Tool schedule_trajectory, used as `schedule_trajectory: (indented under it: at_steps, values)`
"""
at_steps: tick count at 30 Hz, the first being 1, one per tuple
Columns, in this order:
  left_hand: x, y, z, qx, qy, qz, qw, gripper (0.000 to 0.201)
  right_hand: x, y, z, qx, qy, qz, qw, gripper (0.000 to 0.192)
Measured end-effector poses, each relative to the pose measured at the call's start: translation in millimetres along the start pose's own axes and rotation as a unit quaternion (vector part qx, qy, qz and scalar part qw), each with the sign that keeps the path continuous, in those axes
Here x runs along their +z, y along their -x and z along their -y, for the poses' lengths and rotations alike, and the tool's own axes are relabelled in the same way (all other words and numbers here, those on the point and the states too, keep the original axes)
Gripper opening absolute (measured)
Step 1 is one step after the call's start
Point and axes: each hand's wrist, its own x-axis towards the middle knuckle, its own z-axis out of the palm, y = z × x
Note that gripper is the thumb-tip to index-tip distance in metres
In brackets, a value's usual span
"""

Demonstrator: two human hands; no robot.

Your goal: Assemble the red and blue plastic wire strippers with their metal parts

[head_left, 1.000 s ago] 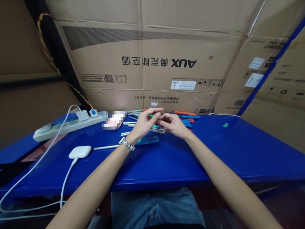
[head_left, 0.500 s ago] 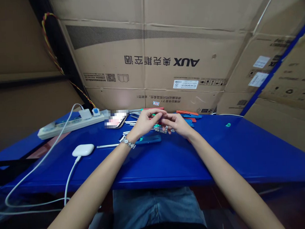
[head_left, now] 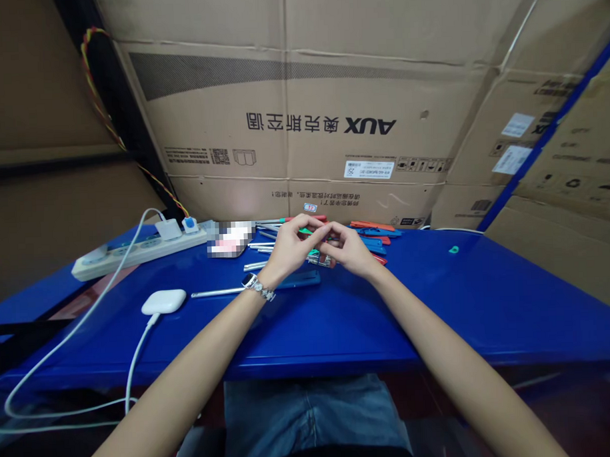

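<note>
Behind both hands [head_left: 318, 245], "AUX" carton [head_left: 301, 115]

Blue table [head_left: 438, 317]: the landmark for all entries.

- Left hand [head_left: 288, 249] and right hand [head_left: 348, 250]: above the table's far middle, fingertips meeting on a small teal part [head_left: 305, 231]; what kind of part it is cannot be told.
- Wristwatch [head_left: 257, 287]: on the left wrist.
- Metal rods [head_left: 258, 247] and coloured strips [head_left: 372, 236]: on the table's far edge, around the hands.
- White case [head_left: 163, 301]: table's left part, cabled.
- Power strip [head_left: 135, 248]: far left corner.
- Cardboard boxes [head_left: 331, 121]: behind the table.
</note>
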Motion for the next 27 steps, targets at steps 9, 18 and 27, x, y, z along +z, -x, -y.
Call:
schedule_trajectory:
  at_steps: [9, 18, 27]
  values:
    - [-0.4, 0.6, -0.9, 0.010, -0.017, 0.009, 1.000, 0.022, -4.6, 0.0, 4.6, 0.011, 0.029, 0.013, 0.999, 0.040]
    - [0.0, -0.7, 0.8, 0.033, -0.019, 0.016, 0.999, 0.025, 8.0, -1.9, -11.5, -0.048, 0.045, -0.096, 0.993, 0.036]
    - [-5.1, 0.0, 2.1, 0.048, -0.019, 0.056, 0.997, 0.028, -7.0, 0.1, 4.8, 0.016, -0.011, 0.064, 0.998, 0.038]
